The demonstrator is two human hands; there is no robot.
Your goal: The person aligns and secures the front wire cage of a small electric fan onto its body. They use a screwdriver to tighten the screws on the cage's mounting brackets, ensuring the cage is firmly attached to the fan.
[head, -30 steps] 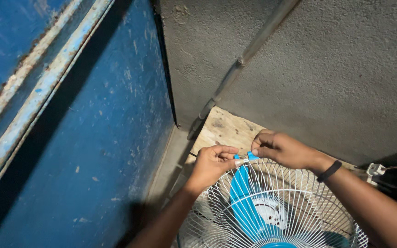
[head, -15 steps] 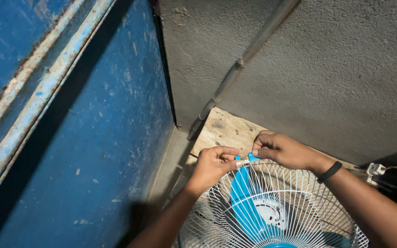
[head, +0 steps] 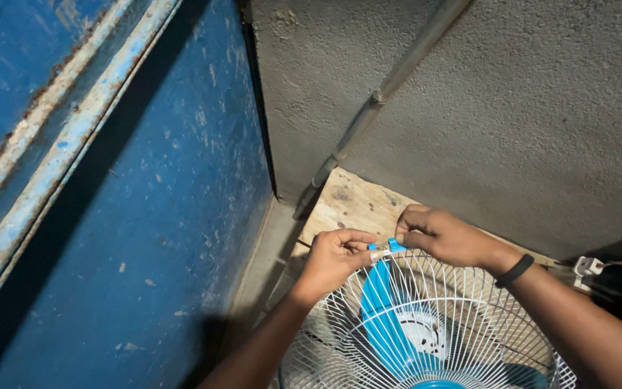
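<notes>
**Blue, white and grey**

I see a fan guard (head: 469,324) of white wire over bright blue blades (head: 383,317) and a white hub (head: 426,335). A blue clip (head: 390,247) sits at the rim. The door (head: 145,216) is scuffed blue with pale streaks, the wall (head: 527,108) speckled grey, the board (head: 354,205) pale tan, the wristband (head: 514,271) black.

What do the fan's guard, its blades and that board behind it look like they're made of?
The fan guard looks like thin metal wire with a white coating: fine, evenly bent spokes. The blades seem to be glossy light-blue plastic, smooth and moulded. The board looks like bare plywood, pale and stained, with no finish. Both the left hand and the right hand pinch the guard's top rim.
</notes>
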